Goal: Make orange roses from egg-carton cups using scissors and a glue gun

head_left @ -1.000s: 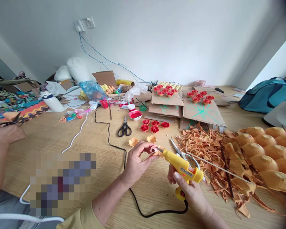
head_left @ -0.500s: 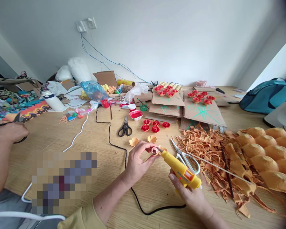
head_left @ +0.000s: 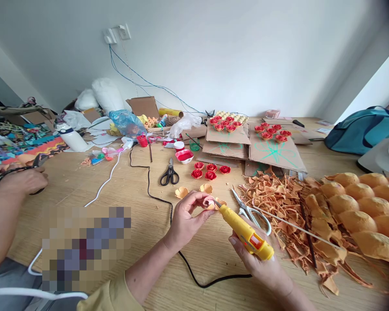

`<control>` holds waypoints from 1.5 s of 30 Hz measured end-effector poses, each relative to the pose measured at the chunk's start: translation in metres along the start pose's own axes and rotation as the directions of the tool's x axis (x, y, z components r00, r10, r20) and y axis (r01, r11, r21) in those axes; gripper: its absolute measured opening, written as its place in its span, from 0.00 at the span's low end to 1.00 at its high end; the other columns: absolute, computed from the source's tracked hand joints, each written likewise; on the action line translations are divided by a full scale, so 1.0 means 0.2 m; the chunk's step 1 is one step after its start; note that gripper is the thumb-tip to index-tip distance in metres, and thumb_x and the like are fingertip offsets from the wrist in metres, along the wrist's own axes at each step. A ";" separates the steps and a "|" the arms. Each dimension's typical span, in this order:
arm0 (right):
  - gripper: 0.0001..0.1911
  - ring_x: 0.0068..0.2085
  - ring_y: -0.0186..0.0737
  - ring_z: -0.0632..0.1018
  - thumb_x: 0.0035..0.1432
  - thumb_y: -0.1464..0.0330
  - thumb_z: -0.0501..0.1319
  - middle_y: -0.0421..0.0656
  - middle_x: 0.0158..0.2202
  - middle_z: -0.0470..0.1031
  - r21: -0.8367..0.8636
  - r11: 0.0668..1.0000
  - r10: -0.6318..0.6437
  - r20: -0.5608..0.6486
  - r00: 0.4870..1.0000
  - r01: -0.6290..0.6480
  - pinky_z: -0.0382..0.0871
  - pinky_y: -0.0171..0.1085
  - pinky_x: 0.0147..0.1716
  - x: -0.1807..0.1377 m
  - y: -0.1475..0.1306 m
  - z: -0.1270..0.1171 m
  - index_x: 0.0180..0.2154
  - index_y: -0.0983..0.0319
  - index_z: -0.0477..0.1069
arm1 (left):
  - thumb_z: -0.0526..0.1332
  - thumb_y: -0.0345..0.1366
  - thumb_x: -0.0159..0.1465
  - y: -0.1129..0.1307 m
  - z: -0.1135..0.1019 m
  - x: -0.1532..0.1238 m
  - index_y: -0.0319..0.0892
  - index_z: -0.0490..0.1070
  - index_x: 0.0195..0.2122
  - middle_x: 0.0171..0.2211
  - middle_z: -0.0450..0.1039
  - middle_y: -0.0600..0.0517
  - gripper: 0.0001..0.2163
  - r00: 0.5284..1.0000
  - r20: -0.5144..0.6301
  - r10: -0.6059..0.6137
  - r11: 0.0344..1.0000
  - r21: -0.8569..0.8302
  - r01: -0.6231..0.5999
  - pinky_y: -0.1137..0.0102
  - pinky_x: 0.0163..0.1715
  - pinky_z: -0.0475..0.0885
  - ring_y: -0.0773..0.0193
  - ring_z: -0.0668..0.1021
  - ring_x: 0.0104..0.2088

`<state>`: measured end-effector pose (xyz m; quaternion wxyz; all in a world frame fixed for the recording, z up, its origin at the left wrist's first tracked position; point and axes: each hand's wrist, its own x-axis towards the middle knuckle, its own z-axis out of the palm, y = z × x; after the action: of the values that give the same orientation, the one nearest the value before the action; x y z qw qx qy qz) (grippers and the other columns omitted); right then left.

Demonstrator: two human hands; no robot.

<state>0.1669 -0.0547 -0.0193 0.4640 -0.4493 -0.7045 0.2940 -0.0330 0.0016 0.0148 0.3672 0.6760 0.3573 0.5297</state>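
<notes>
Gripping a yellow glue gun (head_left: 244,231) nearest the viewer, the right hand (head_left: 259,263) wraps the handle; its index finger is hidden, so whether the trigger is squeezed cannot be told. The black power cord (head_left: 207,286) crosses the wooden tabletop (head_left: 142,259) below and is best left slack, lest it drag on the aim. Ahead, the left hand (head_left: 185,222) pinches a rolled bud (head_left: 208,202) between thumb and forefinger, above the tabletop. The gun's nozzle (head_left: 217,204) meets or nearly meets the bud's right edge; actual contact is too fine to tell. Good work here probably calls for a small bead of glue along the loose outer edge, a pinch firm enough to stop the coil unwinding yet light enough not to flatten it, and fingertips clear of the hot tip. The bud appears small and pale pink, wound in a spiral about a dark centre; no bead of glue can be made out on it. Just behind the nozzle sits a partly hidden orange petal cup (head_left: 222,202); beyond, two open petal cups (head_left: 181,192) of the same pale orange stand apart. Farther off, five red roses (head_left: 210,175) show coiled hearts within rounded petals, and more lie on cardboard sheets (head_left: 275,162) near the wall.
</notes>
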 end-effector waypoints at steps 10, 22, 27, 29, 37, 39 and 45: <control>0.11 0.28 0.36 0.71 0.64 0.64 0.59 0.39 0.26 0.67 -0.135 0.989 -0.068 -0.041 0.997 0.062 0.66 0.35 0.30 0.02 -0.01 0.01 0.28 0.59 0.66 | 0.68 0.35 0.61 0.02 0.00 0.01 0.40 0.72 0.41 0.36 0.73 0.51 0.09 1.000 -0.009 -0.012 1.000 -0.026 0.012 0.71 0.43 0.75 0.65 0.77 0.38; 0.19 0.26 0.35 0.69 0.59 0.50 0.62 0.39 0.25 0.69 0.366 0.855 0.416 -0.063 0.907 -0.366 0.62 0.34 0.23 0.05 -0.04 0.01 0.34 0.60 0.70 | 0.65 0.30 0.63 0.02 0.03 -0.03 0.41 0.73 0.47 0.39 0.72 0.50 0.11 0.994 0.062 0.087 0.990 0.105 -0.093 0.71 0.44 0.74 0.65 0.77 0.39; 0.12 0.29 0.33 0.71 0.62 0.57 0.63 0.39 0.30 0.71 0.604 0.744 0.329 0.043 0.943 -0.287 0.64 0.33 0.28 0.05 0.00 0.06 0.36 0.59 0.71 | 0.64 0.28 0.63 0.03 0.06 -0.04 0.41 0.73 0.43 0.38 0.74 0.50 0.07 0.991 0.108 0.080 0.987 0.133 -0.094 0.71 0.43 0.74 0.65 0.77 0.39; 0.11 0.28 0.32 0.72 0.60 0.58 0.65 0.39 0.32 0.72 0.687 0.671 0.327 0.064 0.943 -0.280 0.66 0.33 0.29 0.05 0.01 0.08 0.34 0.58 0.70 | 0.64 0.29 0.63 0.03 0.08 -0.05 0.41 0.73 0.42 0.36 0.74 0.51 0.07 0.988 0.132 0.077 0.988 0.126 -0.093 0.71 0.42 0.74 0.65 0.78 0.38; 0.14 0.39 0.39 0.76 0.51 0.63 0.72 0.41 0.43 0.74 0.820 0.500 0.383 0.080 0.920 -0.280 0.73 0.37 0.37 0.06 -0.02 0.10 0.35 0.56 0.70 | 0.68 0.31 0.61 0.04 0.11 -0.07 0.41 0.74 0.38 0.34 0.71 0.52 0.06 0.983 0.156 0.095 0.991 0.081 -0.108 0.71 0.39 0.73 0.65 0.76 0.37; 0.14 0.41 0.40 0.75 0.51 0.64 0.72 0.41 0.43 0.74 0.828 0.495 0.368 0.073 0.927 -0.261 0.73 0.37 0.39 0.06 -0.01 0.10 0.35 0.56 0.69 | 0.69 0.33 0.61 0.04 0.11 -0.07 0.41 0.73 0.37 0.33 0.71 0.52 0.06 0.984 0.158 0.078 0.993 0.076 -0.091 0.71 0.39 0.73 0.65 0.75 0.36; 0.11 0.40 0.37 0.73 0.55 0.67 0.70 0.39 0.39 0.72 0.835 0.515 0.307 0.033 0.951 -0.195 0.70 0.35 0.39 0.06 0.00 0.10 0.35 0.56 0.68 | 0.68 0.33 0.62 0.04 0.12 -0.08 0.41 0.72 0.37 0.33 0.72 0.52 0.05 0.986 0.161 0.040 0.997 0.056 -0.049 0.71 0.39 0.73 0.65 0.76 0.36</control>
<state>0.1460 -0.0435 -0.0234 0.6136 -0.2909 -0.3810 0.6274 -0.0122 -0.0186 0.0111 0.3625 0.7347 0.3271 0.4710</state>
